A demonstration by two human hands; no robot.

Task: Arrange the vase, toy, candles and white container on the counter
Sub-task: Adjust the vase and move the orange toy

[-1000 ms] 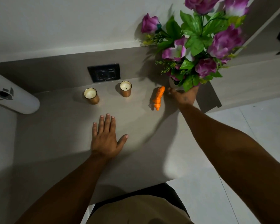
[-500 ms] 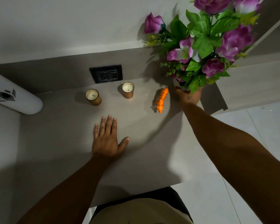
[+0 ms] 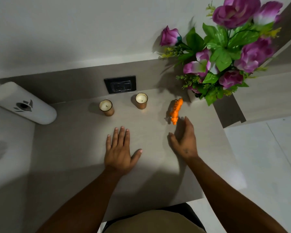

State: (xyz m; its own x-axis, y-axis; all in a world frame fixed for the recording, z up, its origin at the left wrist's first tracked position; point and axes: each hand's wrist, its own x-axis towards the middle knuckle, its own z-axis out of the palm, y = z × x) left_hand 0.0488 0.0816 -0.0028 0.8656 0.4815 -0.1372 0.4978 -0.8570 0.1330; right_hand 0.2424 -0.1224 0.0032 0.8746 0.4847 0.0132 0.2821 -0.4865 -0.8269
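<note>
A white vase (image 3: pixel 191 96) with purple flowers (image 3: pixel 225 52) stands at the counter's back right corner. An orange toy tiger (image 3: pixel 175 111) lies just left of it. Two candles in copper cups stand by the back wall, one at the left (image 3: pixel 106 107) and one at the right (image 3: pixel 141 101). A white container (image 3: pixel 22 103) lies on its side at the far left. My left hand (image 3: pixel 119 151) rests flat on the counter (image 3: pixel 77 145), fingers spread. My right hand (image 3: pixel 185 138) hovers open just in front of the tiger, fingertips close to it, holding nothing.
A black wall socket (image 3: pixel 120 84) sits in the backsplash behind the candles. The counter ends at the right beside a pale tiled floor (image 3: pixel 265 157). A wooden panel (image 3: pixel 269 96) runs behind the vase.
My right hand has let go of the vase and drawn back toward me, now open in front of the tiger. The vase stands alone. My left hand has not moved.
</note>
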